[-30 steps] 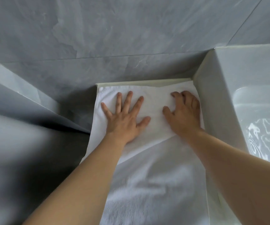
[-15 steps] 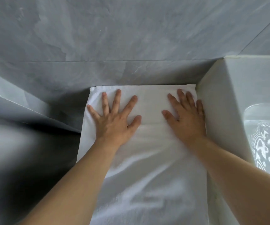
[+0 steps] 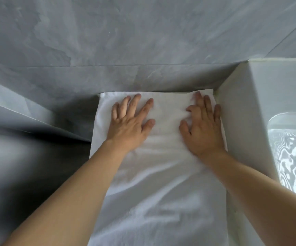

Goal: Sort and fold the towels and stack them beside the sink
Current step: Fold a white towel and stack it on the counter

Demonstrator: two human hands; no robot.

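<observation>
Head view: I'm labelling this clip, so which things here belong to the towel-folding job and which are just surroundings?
Part of the job:
- white towel, spread flat
- left hand, pressing flat on the towel
- right hand, pressing flat on the towel
- sink, right of the towel

Just surroundings:
- grey tiled wall
- water in the sink

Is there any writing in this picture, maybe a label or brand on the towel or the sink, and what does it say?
None: no word, label, brand, number or sign can be read.
White towel: plain cloth, no tag or stitched name showing.
Sink: bare white side; the bright squiggles in the basin are light on water, not letters.
Grey wall: only marbled streaks and tile joints.
Left hand and right hand press flat on the towel; anything under them is hidden.
</observation>
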